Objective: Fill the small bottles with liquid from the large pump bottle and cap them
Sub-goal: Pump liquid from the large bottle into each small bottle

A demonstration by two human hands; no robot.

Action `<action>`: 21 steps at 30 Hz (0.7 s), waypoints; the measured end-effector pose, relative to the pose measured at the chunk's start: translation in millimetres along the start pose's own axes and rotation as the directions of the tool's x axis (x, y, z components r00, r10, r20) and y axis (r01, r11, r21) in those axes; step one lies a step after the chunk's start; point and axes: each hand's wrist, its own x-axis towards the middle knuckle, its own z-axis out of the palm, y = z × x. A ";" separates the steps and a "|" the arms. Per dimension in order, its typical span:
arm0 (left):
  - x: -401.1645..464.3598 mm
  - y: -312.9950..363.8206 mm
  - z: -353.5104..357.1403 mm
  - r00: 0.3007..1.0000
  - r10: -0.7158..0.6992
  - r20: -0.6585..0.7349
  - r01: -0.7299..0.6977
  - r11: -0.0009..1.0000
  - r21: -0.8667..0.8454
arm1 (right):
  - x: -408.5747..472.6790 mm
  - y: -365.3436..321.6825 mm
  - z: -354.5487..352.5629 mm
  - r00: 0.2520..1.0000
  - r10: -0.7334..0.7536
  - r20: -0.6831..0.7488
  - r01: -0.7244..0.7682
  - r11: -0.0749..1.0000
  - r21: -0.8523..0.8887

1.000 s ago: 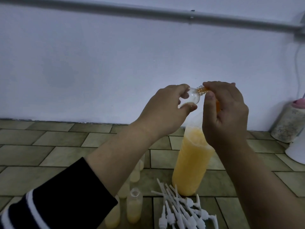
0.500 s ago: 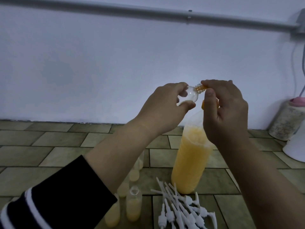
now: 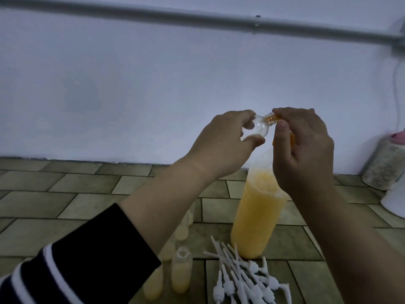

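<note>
- The left hand (image 3: 221, 145) has its grip curled round a small clear bottle (image 3: 105, 130), held raised and tipped on its side, neck pointing toward 3 o'clock.
- The right hand (image 3: 304, 150) has its fingers curled over the orange pump head (image 3: 292, 139) of the large bottle, thumb tip just beside the small bottle's neck; the spout meets that neck.
- The large pump bottle (image 3: 256, 218) stands upright below the right hand, partly full of orange-yellow liquid.
- At 8 o'clock from it, several small filled bottles (image 3: 180, 275) stand uncapped, partly hidden by the left forearm.
- At 6 o'clock from the large bottle lies a heap of white pump caps (image 3: 245, 279).
- All rest on a tiled floor (image 3: 65, 194) against a pale wall (image 3: 153, 73).
- A dark striped sleeve (image 3: 76, 270) covers the left arm.
</note>
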 end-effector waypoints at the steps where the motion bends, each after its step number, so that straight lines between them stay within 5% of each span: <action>1: -1.0 -0.6 1.5 1.000 -0.002 0.008 0.002 1.000 -0.005 | -1.8 1.7 1.0 1.000 0.005 -0.001 -0.005 1.000 -0.006; 21: 0.5 -8.5 -13.5 0.999 -0.042 -0.034 0.037 0.990 -0.133 | 13.9 1.2 -16.5 0.979 -0.009 0.202 0.033 0.993 -0.114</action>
